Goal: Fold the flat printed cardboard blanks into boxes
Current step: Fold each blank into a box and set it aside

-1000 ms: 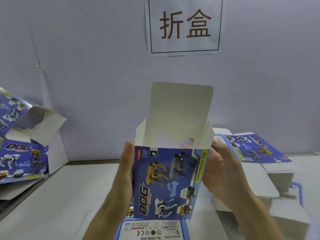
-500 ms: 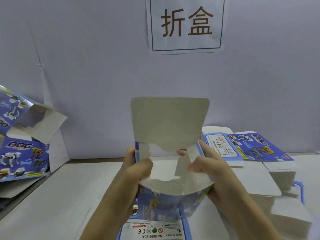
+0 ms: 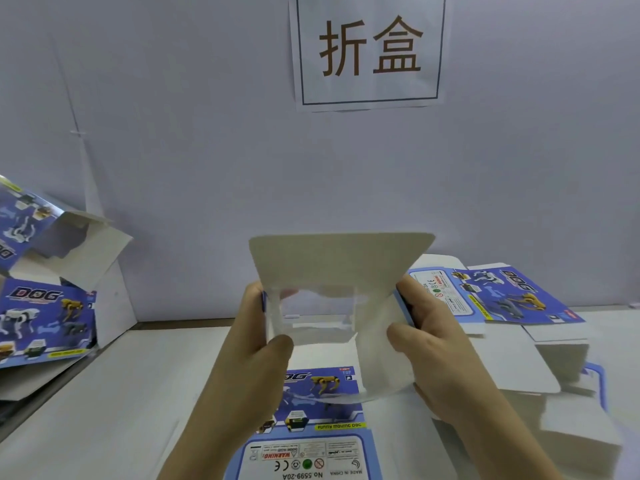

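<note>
Box (image 3: 322, 320) hangs above the bench (image 3: 121, 393), left hand (image 3: 259, 341) and right hand (image 3: 429, 344) clamping its side walls with curled fingers (image 3: 401, 332). Squeezing harder may buckle them, or the flap (image 3: 339, 261) could crease crooked.

The left hand (image 3: 256, 341) and right hand (image 3: 429, 344) grip a box (image 3: 375, 358) between them, open end toward the camera, flap (image 3: 339, 261) raised. Below the hands a blank (image 3: 311, 445) lies on the table (image 3: 121, 393); more blanks (image 3: 512, 299) lie right of the right hand.

wall (image 3: 173, 98): pale lilac-grey, evenly lit | sign (image 3: 369, 50): white, framed brown characters, fixed to wall | table (image 3: 121, 393): white, set against wall
</note>
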### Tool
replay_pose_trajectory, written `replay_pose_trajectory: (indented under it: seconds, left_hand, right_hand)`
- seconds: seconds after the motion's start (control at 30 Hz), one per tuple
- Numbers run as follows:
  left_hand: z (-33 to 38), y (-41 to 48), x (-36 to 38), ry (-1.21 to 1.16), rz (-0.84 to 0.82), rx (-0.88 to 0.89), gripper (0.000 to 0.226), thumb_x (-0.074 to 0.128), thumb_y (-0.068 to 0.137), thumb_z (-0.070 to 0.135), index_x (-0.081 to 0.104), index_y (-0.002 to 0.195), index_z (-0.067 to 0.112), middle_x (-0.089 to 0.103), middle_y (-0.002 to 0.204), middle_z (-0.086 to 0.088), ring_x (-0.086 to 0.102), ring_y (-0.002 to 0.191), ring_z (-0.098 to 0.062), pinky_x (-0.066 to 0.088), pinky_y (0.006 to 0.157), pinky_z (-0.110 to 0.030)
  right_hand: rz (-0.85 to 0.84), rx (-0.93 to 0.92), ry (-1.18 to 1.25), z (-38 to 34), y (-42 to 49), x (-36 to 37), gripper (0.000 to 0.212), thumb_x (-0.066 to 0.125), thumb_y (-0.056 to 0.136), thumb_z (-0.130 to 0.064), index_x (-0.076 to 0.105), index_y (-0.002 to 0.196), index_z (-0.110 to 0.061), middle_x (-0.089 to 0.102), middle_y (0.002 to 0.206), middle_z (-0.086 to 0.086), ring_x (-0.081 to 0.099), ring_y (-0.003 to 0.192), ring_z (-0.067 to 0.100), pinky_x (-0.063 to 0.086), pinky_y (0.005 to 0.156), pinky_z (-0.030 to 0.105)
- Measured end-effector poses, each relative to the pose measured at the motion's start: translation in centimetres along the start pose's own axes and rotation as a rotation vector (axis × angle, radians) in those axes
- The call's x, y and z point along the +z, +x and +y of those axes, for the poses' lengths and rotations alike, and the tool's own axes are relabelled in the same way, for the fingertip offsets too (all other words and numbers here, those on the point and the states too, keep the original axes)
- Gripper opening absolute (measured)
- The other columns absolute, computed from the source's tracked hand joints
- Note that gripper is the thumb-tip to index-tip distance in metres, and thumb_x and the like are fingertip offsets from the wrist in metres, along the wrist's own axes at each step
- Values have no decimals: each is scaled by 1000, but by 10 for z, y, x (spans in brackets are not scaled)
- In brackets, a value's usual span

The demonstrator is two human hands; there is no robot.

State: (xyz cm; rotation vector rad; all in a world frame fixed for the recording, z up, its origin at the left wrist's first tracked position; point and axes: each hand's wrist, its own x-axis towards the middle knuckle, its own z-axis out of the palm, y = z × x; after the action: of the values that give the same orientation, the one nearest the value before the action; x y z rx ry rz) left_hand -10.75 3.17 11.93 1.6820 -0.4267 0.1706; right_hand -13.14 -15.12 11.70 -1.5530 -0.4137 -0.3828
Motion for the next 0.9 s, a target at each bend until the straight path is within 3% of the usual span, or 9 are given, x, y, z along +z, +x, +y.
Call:
replay_pose_trajectory:
  seconds: [0.13,0.23,0.33,0.4,0.47,0.53,0.6,0.77,0.9]
  left_hand:
    - [7,1,4,-113,19,142,50,53,86,-9,56,101,38,68,82,22,57,63,9,44,55,-7]
    - [9,3,8,-318,175,221,37,66,78,35,54,112,39,66,113,20,65,101,1,51,77,-23]
    - [9,-1,10,-187,170,437,50,61,73,51,50,120,40,64,112,23,62,109,-3,50,78,-12]
    - [7,-5,10,85,53,532,79,68,67,60,33,137,47,52,126,30,53,121,0,47,87,-9]
    - [1,-5,14,412,37,577,116,67,56,77,3,147,46,29,145,28,38,137,-11,41,108,-38]
    - [-4,-3,23,642,120,598,126,56,49,86,-14,144,43,8,156,16,15,148,-26,19,115,-62]
    - [-5,-3,29,716,174,618,129,51,48,86,-18,144,35,2,159,2,6,148,-27,8,116,-62]
    - [-5,-3,21,644,175,684,131,67,57,69,-13,152,27,16,150,2,33,137,-24,49,97,-49]
    - [-6,-2,17,715,164,703,125,67,61,65,-6,153,21,21,150,-9,34,137,-28,47,97,-50]
  right_hand:
    - [114,-35,15,0,1,3,43,53,70,-9,70,98,-38,71,91,8,59,76,24,47,67,35]
    - [364,-13,79,4,4,0,11,68,81,-18,69,90,-13,66,86,21,56,76,24,42,70,37]
    - [587,51,160,8,5,-5,14,60,93,-16,71,84,-14,70,85,15,61,78,28,46,68,36]
    - [636,75,149,6,5,-7,17,58,94,-17,70,82,-15,70,78,8,63,73,27,47,59,28]
    - [617,90,113,2,3,-7,26,57,94,-18,70,71,-20,69,69,1,64,65,20,47,54,24]
    - [519,98,85,0,2,-5,27,54,96,-23,72,74,-19,72,70,-3,67,64,17,51,60,25]
    - [418,77,9,-6,1,-5,27,50,98,-27,70,83,-16,74,70,-8,69,65,9,51,58,18]
    - [389,-105,-56,-17,-1,-22,14,61,82,-32,73,84,-26,76,85,-2,72,82,15,56,67,21]
    - [264,-389,-73,-22,-6,-40,25,67,85,-39,70,110,-40,73,107,-9,67,103,11,53,86,24]
